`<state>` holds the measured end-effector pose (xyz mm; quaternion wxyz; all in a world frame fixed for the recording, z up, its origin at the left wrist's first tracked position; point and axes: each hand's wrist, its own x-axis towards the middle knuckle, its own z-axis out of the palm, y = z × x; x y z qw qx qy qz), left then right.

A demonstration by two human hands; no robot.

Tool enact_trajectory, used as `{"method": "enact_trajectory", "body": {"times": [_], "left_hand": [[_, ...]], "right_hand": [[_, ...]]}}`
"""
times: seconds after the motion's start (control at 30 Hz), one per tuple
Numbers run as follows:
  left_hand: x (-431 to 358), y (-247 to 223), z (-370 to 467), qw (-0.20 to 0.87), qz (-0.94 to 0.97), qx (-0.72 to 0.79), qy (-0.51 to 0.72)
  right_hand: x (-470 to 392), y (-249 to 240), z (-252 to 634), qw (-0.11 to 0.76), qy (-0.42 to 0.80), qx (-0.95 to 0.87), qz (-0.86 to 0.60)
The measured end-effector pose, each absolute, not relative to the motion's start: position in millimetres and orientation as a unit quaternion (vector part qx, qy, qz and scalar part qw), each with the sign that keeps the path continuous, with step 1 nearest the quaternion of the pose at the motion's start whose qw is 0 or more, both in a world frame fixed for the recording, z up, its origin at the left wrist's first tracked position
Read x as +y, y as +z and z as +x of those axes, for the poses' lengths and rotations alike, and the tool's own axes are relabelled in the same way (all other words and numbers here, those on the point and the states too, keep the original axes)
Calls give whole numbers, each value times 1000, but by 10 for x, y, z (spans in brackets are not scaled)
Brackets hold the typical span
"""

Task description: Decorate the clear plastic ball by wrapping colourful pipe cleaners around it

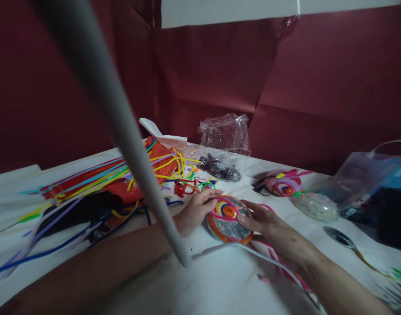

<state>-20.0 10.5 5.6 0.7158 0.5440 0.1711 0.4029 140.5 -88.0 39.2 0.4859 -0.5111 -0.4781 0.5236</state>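
Note:
Both hands are at a round, clear-looking piece [231,228] edged in orange pipe cleaner, with a pink, yellow and blue eye-shaped coil around an orange centre on its upper part. My left hand [198,210] closes on its left edge, thumb on the coil. At the right edge my right hand [264,223] grips it, thumb on the front and fingers behind. A pale pipe cleaner [266,257] runs along the table just below it. Pink pipe cleaners [297,278] lie partly hidden under my right forearm.
A blurred grey pole [135,153] crosses the foreground. Left lie colourful pipe cleaners [89,175] and a black item [85,212]. Behind are a clear plastic bag [225,133] and a dark bundle [220,168]. Right are a decorated pink ball [282,183], a clear dome [315,207] and a roll [339,236].

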Motion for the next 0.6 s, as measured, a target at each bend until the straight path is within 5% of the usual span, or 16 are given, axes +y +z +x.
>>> {"method": "enact_trajectory", "body": {"times": [0.6], "left_hand": [[28,125,-167,753,500,183,386]], "right_hand": [[-914,320,1595,505,636,-430,-395]]}}
